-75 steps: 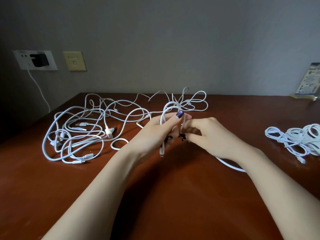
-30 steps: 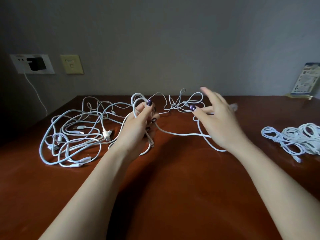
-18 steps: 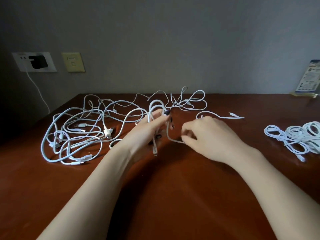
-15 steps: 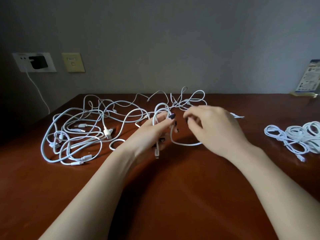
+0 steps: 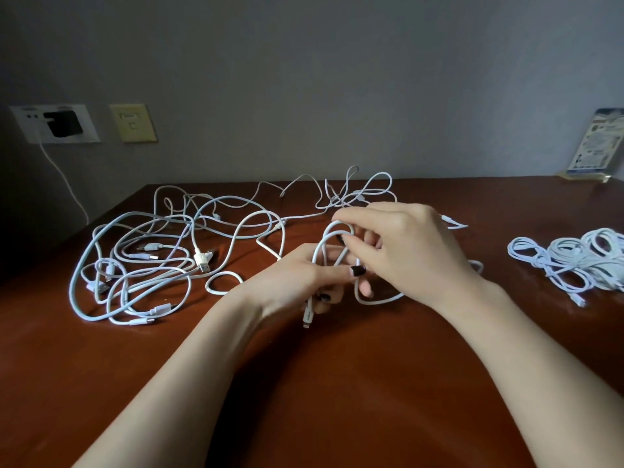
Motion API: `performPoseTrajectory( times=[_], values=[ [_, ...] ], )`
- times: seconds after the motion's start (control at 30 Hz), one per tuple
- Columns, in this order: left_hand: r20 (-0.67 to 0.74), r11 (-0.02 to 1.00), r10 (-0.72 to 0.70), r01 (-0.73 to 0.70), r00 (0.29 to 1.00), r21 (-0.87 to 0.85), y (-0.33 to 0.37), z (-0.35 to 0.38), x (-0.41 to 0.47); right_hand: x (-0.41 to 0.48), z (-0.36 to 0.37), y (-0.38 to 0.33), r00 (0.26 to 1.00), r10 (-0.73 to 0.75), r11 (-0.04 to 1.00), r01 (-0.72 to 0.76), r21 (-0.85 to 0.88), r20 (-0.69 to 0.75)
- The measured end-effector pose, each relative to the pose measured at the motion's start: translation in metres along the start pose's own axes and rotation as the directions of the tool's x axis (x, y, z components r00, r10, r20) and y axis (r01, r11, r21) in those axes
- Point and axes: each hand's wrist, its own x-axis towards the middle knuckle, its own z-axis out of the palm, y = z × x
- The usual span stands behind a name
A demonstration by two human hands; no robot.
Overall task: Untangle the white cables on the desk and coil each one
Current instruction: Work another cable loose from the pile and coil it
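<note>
At the desk's middle my left hand (image 5: 297, 282) grips a small coil of white cable (image 5: 329, 241), thumb pressed over its loops; a connector end (image 5: 308, 317) hangs below the fist. My right hand (image 5: 401, 251) pinches the top of the same coil from the right, and a slack loop of that cable (image 5: 378, 300) lies under it on the wood. A tangle of white cables (image 5: 145, 261) sprawls at the left, with thinner loops (image 5: 354, 194) at the back. Coiled white cables (image 5: 574, 261) sit in a pile at the right.
The brown wooden desk (image 5: 337, 383) meets a grey wall. Wall sockets with a black plug (image 5: 62, 125) and a beige plate (image 5: 133, 123) are at the left. A printed stand-up card (image 5: 597, 146) stands at the back right corner.
My right hand swung out to the right with the cable, came back and now pinches the coil's top. The left hand has kept its hold while another loop was laid on.
</note>
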Motion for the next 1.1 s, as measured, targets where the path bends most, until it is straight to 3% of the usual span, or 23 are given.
performPoseTrajectory(
  times=[0.2, 0.3, 0.37, 0.43, 0.5, 0.6, 0.7, 0.8, 0.97, 1.03, 1.1],
  values=[
    [0.026, 0.997, -0.028, 0.026, 0.999, 0.078, 0.001, 0.0, 0.0, -0.001, 0.002, 0.0, 0.999, 0.043, 0.992, -0.044, -0.114, -0.011],
    [-0.063, 0.989, 0.032, -0.022, 0.997, 0.144, 0.0, -0.001, 0.0, 0.0, 0.004, 0.001, 0.972, 0.227, 0.961, -0.233, 0.146, 0.062],
    [-0.204, 0.997, 0.072, -0.065, 0.976, 0.041, 0.0, -0.004, 0.001, 0.002, 0.004, 0.004, 0.929, 0.32, 0.885, -0.362, 0.291, 0.185],
    [-0.33, 0.983, 0.062, -0.115, 0.942, -0.143, -0.001, -0.01, 0.003, 0.001, 0.002, 0.006, 0.903, 0.316, 0.869, -0.398, 0.294, 0.29],
    [-0.391, 0.935, 0.043, -0.174, 0.919, -0.308, -0.001, -0.015, 0.005, 0.0, -0.002, 0.004, 0.898, 0.253, 0.912, -0.345, 0.222, 0.36],
    [-0.344, 0.819, 0.048, -0.234, 0.938, -0.524, 0.002, -0.018, 0.003, -0.001, -0.004, -0.003, 0.902, 0.132, 0.988, -0.153, 0.017, 0.41],
    [-0.319, 0.696, 0.028, -0.248, 0.947, -0.674, 0.004, -0.019, 0.002, -0.002, -0.002, -0.003, 0.935, 0.074, 0.997, -0.072, -0.02, 0.348],
    [-0.36, 0.534, 0.024, -0.316, 0.933, -0.784, 0.003, -0.026, 0.003, -0.002, -0.004, 0.001, 0.985, 0.015, 0.996, 0.001, -0.095, 0.172],
    [-0.488, 0.297, -0.026, -0.459, 0.872, -0.837, 0.001, -0.048, 0.0, -0.002, -0.003, 0.01, 0.998, 0.066, 0.996, -0.064, -0.07, 0.022],
    [-0.539, 0.321, -0.048, -0.498, 0.841, -0.806, -0.003, -0.054, 0.001, -0.002, -0.001, 0.01, 0.994, 0.105, 0.994, -0.107, 0.03, 0.039],
    [-0.592, 0.468, -0.088, -0.491, 0.801, -0.734, -0.007, -0.055, 0.007, -0.001, 0.002, 0.005, 0.988, 0.129, 0.978, -0.141, 0.151, 0.087]
  ],
)
